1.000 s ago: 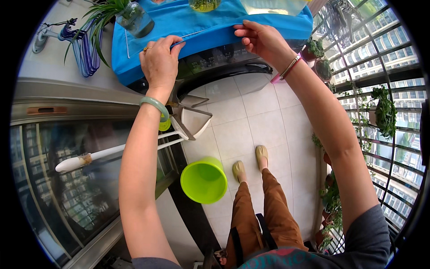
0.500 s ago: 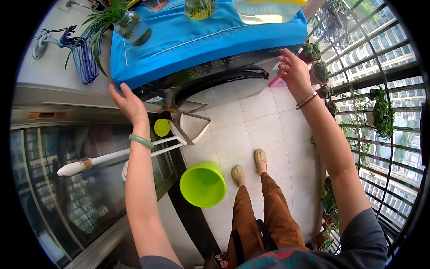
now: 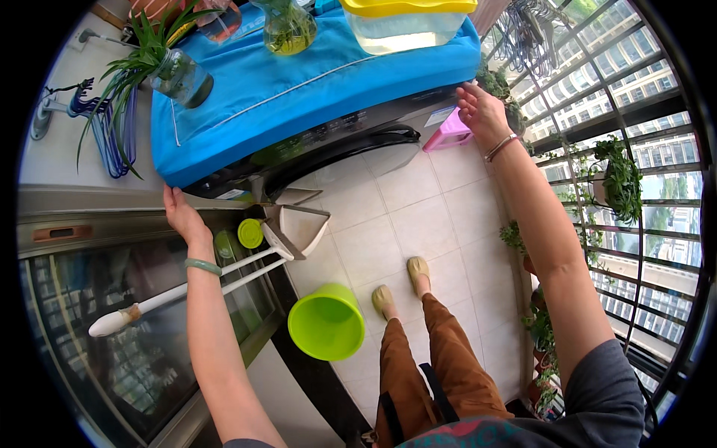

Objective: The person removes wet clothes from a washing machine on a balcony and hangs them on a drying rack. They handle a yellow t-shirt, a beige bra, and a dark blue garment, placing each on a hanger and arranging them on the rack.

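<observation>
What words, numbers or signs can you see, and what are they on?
I won't copy any out, but here's where print shows:
Blue cover: pale lettering toward its far side, only partly visible.
Grey shirt: teal lettering, cut off by the picture's lower edge.
Black control panel: tiny marks, too small to read.
White sticker on the machine's front, right side: too small to read.

Blue washer cover (image 3: pixel 343 93), jarred plant (image 3: pixel 181 81), rounded vase (image 3: pixel 290 31), yellow-lidded tub (image 3: pixel 405 31)

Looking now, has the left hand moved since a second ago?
Yes: against the blue cover, the left hand has moved left along the front edge, to the front left corner.
</observation>
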Motion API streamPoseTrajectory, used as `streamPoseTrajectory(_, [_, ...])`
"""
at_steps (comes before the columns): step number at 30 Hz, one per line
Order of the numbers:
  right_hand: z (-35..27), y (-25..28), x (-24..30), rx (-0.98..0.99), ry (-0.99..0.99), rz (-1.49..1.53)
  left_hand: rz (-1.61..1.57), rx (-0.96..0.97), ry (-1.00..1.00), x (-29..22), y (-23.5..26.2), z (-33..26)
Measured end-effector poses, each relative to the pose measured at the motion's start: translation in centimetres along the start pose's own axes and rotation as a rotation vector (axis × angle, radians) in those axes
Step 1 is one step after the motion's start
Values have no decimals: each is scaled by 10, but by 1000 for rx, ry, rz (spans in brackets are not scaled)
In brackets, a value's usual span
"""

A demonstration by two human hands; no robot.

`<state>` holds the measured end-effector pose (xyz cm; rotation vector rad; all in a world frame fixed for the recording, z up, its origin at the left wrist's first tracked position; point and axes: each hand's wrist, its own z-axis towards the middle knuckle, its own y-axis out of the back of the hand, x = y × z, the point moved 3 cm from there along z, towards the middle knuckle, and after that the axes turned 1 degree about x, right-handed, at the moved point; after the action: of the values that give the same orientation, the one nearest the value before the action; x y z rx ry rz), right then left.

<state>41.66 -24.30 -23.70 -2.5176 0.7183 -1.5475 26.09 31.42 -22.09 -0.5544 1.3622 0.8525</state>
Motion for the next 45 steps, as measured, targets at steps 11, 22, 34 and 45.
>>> streamPoseTrajectory(11, [12, 5, 9, 42, -13, 75, -27, 48, -1, 23, 5, 2])
streamPoseTrajectory(22, [20, 11, -2, 32, 25, -6, -4, -8, -9, 25, 1, -8])
streamPoseTrajectory(34, [18, 16, -23, 36, -37, -6, 81, 44, 31, 25, 5, -10])
streamPoseTrajectory(45, [-158, 71, -220, 186, -544, -466, -44, -35, 938, 136, 129, -207])
